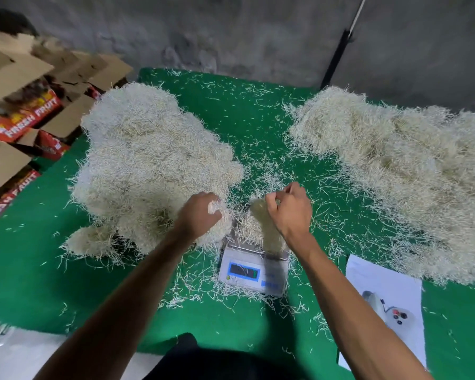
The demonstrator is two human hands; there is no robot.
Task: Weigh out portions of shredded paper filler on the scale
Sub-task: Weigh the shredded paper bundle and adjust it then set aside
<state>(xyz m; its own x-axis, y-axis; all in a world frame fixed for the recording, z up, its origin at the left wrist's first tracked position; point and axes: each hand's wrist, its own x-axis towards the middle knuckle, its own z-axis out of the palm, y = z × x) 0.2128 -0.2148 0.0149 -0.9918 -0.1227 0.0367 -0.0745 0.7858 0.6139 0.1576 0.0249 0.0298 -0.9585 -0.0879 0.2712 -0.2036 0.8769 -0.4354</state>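
A small white digital scale [254, 272] with a dark display sits on the green mat in front of me. A heap of pale shredded paper filler lies on its platform [251, 227]. My right hand [291, 212] hovers over the platform, shut on a hanging tuft of filler [266, 229]. My left hand [200, 215] is just left of the scale, fingers closed around a clump of filler [217, 208] at the edge of the big left pile [148, 165]. A second large pile [401, 174] spreads at the right.
The green mat [39, 270] is strewn with loose strands. Open cardboard fruit boxes [19, 111] crowd the left edge. A white printed sheet [384, 305] lies right of the scale. A grey wall stands behind, with a dark pole [337, 56] leaning against it.
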